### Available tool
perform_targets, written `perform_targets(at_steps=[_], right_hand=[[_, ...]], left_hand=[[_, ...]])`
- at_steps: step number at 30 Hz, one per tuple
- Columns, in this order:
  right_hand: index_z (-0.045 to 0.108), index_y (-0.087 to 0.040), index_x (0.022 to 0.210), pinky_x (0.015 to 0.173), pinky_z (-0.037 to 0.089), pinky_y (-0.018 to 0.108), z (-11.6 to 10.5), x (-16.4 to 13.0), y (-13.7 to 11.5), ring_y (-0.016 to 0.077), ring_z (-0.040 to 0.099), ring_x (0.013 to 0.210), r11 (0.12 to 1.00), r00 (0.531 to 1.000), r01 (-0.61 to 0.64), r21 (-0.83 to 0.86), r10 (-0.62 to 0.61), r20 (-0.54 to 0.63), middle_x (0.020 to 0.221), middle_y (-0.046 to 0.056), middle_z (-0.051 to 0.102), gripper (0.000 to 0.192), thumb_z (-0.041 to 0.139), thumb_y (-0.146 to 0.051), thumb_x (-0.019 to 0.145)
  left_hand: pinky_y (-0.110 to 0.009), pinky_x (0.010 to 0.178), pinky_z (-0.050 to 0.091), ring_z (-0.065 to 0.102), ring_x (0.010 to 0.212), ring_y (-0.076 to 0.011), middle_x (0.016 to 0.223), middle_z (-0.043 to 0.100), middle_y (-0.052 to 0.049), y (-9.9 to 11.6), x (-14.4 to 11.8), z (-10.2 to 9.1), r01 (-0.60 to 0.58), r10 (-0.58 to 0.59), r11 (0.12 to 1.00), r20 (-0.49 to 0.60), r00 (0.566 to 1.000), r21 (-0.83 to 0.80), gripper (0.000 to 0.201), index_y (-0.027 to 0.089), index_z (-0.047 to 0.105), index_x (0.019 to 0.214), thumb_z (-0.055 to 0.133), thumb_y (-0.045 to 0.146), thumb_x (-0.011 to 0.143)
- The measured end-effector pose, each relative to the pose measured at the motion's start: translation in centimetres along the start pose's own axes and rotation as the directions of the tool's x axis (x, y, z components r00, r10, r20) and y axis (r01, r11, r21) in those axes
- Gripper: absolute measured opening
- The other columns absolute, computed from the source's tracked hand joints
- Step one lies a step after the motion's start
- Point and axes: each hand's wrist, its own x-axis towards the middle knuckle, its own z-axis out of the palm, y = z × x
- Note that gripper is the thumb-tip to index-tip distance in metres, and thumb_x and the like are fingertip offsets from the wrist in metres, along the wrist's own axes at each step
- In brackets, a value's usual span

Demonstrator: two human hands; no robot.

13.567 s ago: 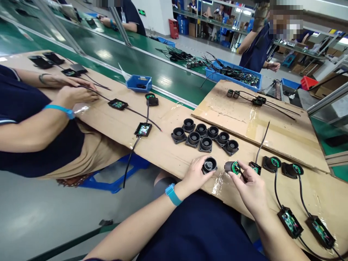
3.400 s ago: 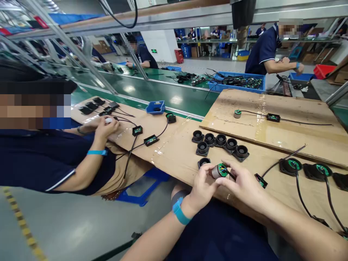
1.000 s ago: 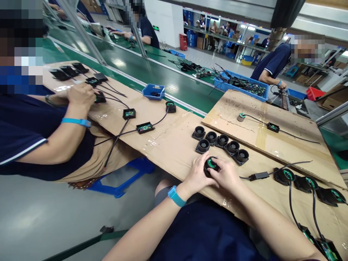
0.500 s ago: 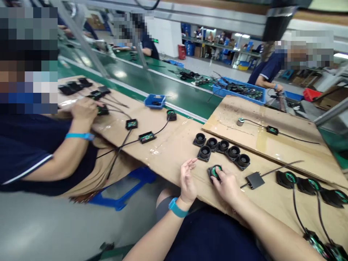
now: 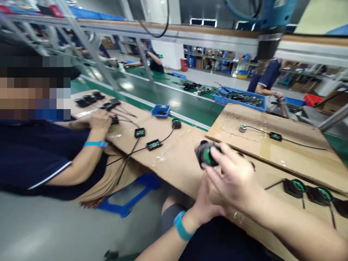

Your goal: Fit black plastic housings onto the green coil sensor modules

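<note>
My right hand [image 5: 233, 181] is raised above the cardboard-covered bench [image 5: 176, 159] and grips a black round housing with a green circuit board in it [image 5: 206, 154], tilted on its side. My left hand [image 5: 203, 204], with a blue wristband, sits just below and behind the right hand; its fingers are hidden. Two finished housings with green boards and black cables [image 5: 293, 186] lie to the right on the bench. The view is motion-blurred.
A co-worker sits at the left, hands [image 5: 100, 119] on small black modules with cables [image 5: 153, 145]. A raised cardboard board [image 5: 272, 152] carries a small cylinder with a cable [image 5: 243, 128]. A small blue tray [image 5: 161, 110] and a green conveyor [image 5: 163, 92] lie behind.
My right hand has lifted the housing off the bench and up toward the camera. My left hand moved in under it. The row of empty housings is now hidden behind my hand.
</note>
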Motion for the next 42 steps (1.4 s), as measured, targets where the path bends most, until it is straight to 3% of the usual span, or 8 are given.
perform_targets(at_steps=[5, 14, 18, 22, 27, 32, 37, 42], right_hand=[[0.072, -0.017, 0.106, 0.086, 0.056, 0.038, 4.6, 12.9, 0.0, 0.0265, 0.069, 0.096, 0.992, 0.995, -0.101, 0.069, 0.103, -0.016, 0.100, 0.011, 0.072, 0.028, 0.066, -0.039, 0.090], [0.076, -0.008, 0.100, 0.075, 0.053, 0.030, 22.1, 16.0, 6.7, 0.0267, 0.073, 0.091, 0.847, 0.673, -0.466, -0.256, 0.527, 0.518, 0.100, 0.022, 0.074, 0.020, 0.063, -0.013, 0.085], [0.076, -0.010, 0.105, 0.077, 0.053, 0.028, 25.2, 14.7, 8.0, 0.0242, 0.072, 0.094, 0.855, 0.625, -0.431, -0.289, 0.514, 0.588, 0.103, 0.019, 0.074, 0.024, 0.061, -0.025, 0.093], [0.074, -0.020, 0.111, 0.088, 0.050, 0.029, 24.6, 14.3, 12.2, 0.0235, 0.066, 0.107, 0.892, 0.635, -0.348, -0.287, 0.450, 0.628, 0.114, 0.012, 0.072, 0.032, 0.063, -0.043, 0.092], [0.064, -0.017, 0.129, 0.116, 0.024, 0.056, 14.4, 10.0, 24.2, 0.0357, 0.030, 0.145, 0.850, 0.690, -0.312, -0.424, 0.509, 0.514, 0.154, 0.020, 0.040, 0.041, 0.063, -0.027, 0.090], [0.058, -0.013, 0.137, 0.112, 0.030, 0.051, 8.4, 4.3, 34.2, 0.0350, 0.041, 0.137, 0.696, 0.625, -0.452, -0.557, 0.693, 0.359, 0.146, 0.024, 0.047, 0.052, 0.067, -0.019, 0.086], [0.055, -0.013, 0.136, 0.100, 0.042, 0.036, 7.6, 1.0, 33.9, 0.0266, 0.058, 0.119, 0.752, 0.689, -0.465, -0.467, 0.639, 0.343, 0.126, 0.018, 0.065, 0.047, 0.064, -0.030, 0.093], [0.062, -0.016, 0.123, 0.094, 0.048, 0.039, -0.3, -3.6, 29.3, 0.0272, 0.065, 0.103, 0.799, 0.804, -0.565, -0.203, 0.589, 0.079, 0.111, 0.014, 0.071, 0.049, 0.075, -0.040, 0.082]], left_hand=[[-0.042, 0.093, 0.053, 0.068, 0.104, -0.0291, 0.111, 0.071, -0.014, 6.4, 4.1, -0.2, 0.196, -0.189, 0.939, 0.054, 0.981, -0.283, 0.053, 0.016, 0.058, 0.121, 0.079, 0.044, 0.082], [-0.026, 0.053, 0.043, 0.062, 0.062, -0.0181, 0.088, 0.068, -0.009, 7.8, 8.9, -18.2, 0.566, -0.480, 0.765, -0.313, 0.819, 0.307, 0.052, 0.016, 0.056, 0.115, 0.055, 0.061, 0.089], [-0.041, 0.086, 0.050, 0.063, 0.103, -0.0310, 0.108, 0.064, -0.016, 5.6, 12.5, -22.1, 0.371, -0.118, 0.182, -0.354, 0.928, 0.911, 0.037, 0.016, 0.064, 0.121, 0.056, 0.036, 0.091], [-0.056, 0.095, 0.045, 0.054, 0.117, -0.0396, 0.126, 0.057, -0.022, 2.4, 13.9, -24.2, 0.230, -0.014, -0.257, -0.242, 0.970, 0.939, 0.046, 0.018, 0.058, 0.137, 0.047, 0.032, 0.095], [-0.065, 0.109, 0.034, 0.043, 0.135, -0.0416, 0.144, 0.048, -0.026, -0.5, 11.8, -23.6, 0.291, 0.335, -0.023, -0.267, 0.904, 0.957, 0.059, 0.010, 0.042, 0.146, 0.045, 0.042, 0.097], [-0.055, 0.115, 0.038, 0.049, 0.135, -0.0335, 0.141, 0.053, -0.018, -1.8, 8.7, -15.4, -0.025, 0.363, 0.386, -0.127, 0.923, 0.922, 0.051, 0.018, 0.047, 0.141, 0.054, 0.039, 0.095], [-0.053, 0.116, 0.040, 0.048, 0.138, -0.0312, 0.147, 0.049, -0.017, -4.9, 8.1, -6.1, 0.074, 0.059, 0.705, -0.162, 0.985, 0.706, 0.067, 0.021, 0.037, 0.147, 0.066, 0.041, 0.090], [-0.052, 0.114, 0.042, 0.053, 0.133, -0.0309, 0.142, 0.054, -0.019, -6.8, 8.8, -4.4, 0.113, 0.070, 0.775, -0.263, 0.962, 0.621, 0.080, 0.017, 0.031, 0.151, 0.069, 0.044, 0.086]])
